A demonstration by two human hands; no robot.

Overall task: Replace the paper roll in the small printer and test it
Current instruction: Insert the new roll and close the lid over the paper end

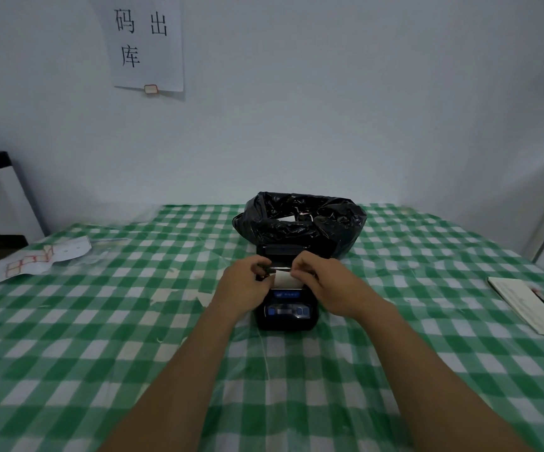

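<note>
A: Printer [286, 309] location?
B: Mid-table on the checked cloth [101, 337], lid up, white paper roll [285, 279] in its bay.
A: Hands?
B: Left hand [242, 283] and right hand [324, 282] both pinch the roll's ends, fingers narrow.
A: Black bag [300, 220] behind?
B: Open; white scraps inside.

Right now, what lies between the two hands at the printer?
In the head view, the white paper sitting in the open printer fills the gap between the left hand and right hand; both touch its far edge.
</note>
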